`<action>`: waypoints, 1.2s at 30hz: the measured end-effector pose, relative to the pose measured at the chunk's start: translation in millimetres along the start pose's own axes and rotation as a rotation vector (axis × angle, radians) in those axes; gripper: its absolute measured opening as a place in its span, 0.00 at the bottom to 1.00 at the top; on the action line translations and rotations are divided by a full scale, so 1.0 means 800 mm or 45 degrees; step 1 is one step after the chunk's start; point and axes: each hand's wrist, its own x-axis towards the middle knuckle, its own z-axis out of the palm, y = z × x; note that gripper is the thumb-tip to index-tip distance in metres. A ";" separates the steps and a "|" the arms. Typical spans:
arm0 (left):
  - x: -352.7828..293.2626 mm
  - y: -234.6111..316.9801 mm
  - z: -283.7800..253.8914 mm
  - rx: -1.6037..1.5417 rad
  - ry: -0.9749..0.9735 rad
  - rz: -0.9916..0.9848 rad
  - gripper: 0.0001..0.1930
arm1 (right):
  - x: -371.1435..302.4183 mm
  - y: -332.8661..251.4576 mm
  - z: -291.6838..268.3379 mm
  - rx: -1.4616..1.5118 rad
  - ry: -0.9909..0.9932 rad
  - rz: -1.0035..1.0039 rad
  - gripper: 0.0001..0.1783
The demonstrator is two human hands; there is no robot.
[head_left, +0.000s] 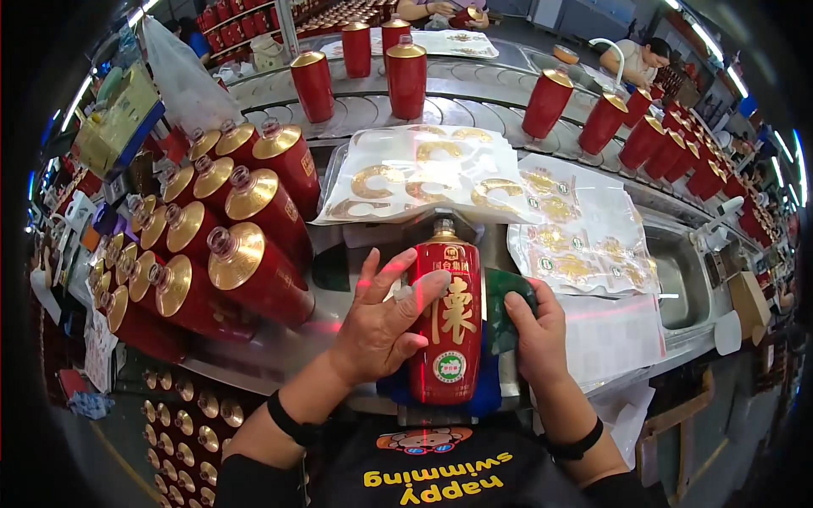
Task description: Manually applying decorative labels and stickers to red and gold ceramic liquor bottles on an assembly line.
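A red bottle (445, 339) with gold lettering, a round green-and-white emblem and a clear glass neck lies in front of me, its neck pointing away. To its left my left hand (378, 322) has its fingers spread, with a whitish cover on one fingertip that reaches over the bottle's upper left side. Whether that fingertip presses on the surface I cannot tell. On the other side, my right hand (542, 332) pinches a dark green pad (506, 306) between thumb and fingers, close to the bottle's right side. Blue material (487, 400) shows under the bottle's base.
Many red bottles with gold shoulders (254, 262) crowd the left. Sheets of gold decals (423, 173) lie beyond the bottle, with more decal sheets (584, 229) at right, near a metal sink (682, 275). A curved conveyor (474, 114) carries bottles behind. Co-workers sit farther back.
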 end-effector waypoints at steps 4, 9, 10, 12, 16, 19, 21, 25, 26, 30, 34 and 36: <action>0.026 -0.013 -0.003 0.172 -0.171 0.132 0.31 | -0.002 -0.004 0.001 -0.043 -0.152 -0.129 0.15; 0.055 -0.036 -0.002 0.115 -0.150 0.119 0.28 | 0.005 0.002 -0.001 -0.031 -0.107 -0.093 0.16; 0.056 -0.038 -0.001 0.117 -0.147 0.125 0.27 | 0.005 0.002 -0.004 -0.078 -0.110 -0.131 0.16; 0.057 -0.039 -0.002 0.082 -0.133 0.104 0.27 | 0.001 -0.002 -0.008 -0.110 -0.099 -0.129 0.15; 0.056 -0.035 0.001 -0.029 -0.065 0.060 0.27 | 0.005 -0.025 0.000 -0.047 -0.155 -0.118 0.16; 0.051 -0.025 0.009 -0.060 0.044 0.015 0.26 | 0.030 -0.046 0.017 -0.389 -0.317 -0.127 0.17; 0.038 -0.015 0.010 -0.071 0.062 -0.011 0.30 | 0.054 -0.056 0.024 -0.789 -0.165 -0.367 0.17; -0.014 0.015 0.002 -0.006 0.030 -0.164 0.43 | 0.051 -0.068 0.022 -0.895 -0.129 -0.798 0.16; -0.029 0.023 0.001 -0.121 -0.002 -0.202 0.46 | 0.045 -0.071 0.024 -0.926 -0.463 -0.898 0.15; -0.070 0.047 0.013 -0.186 -0.134 -0.386 0.59 | 0.034 -0.088 0.049 -0.924 -0.739 -0.639 0.14; -0.081 0.047 0.021 0.006 -0.176 -0.384 0.63 | 0.028 -0.093 0.069 -1.384 -0.353 -1.419 0.12; -0.083 0.048 0.024 0.074 -0.153 -0.339 0.61 | 0.002 -0.080 0.065 -1.297 -0.853 -1.661 0.12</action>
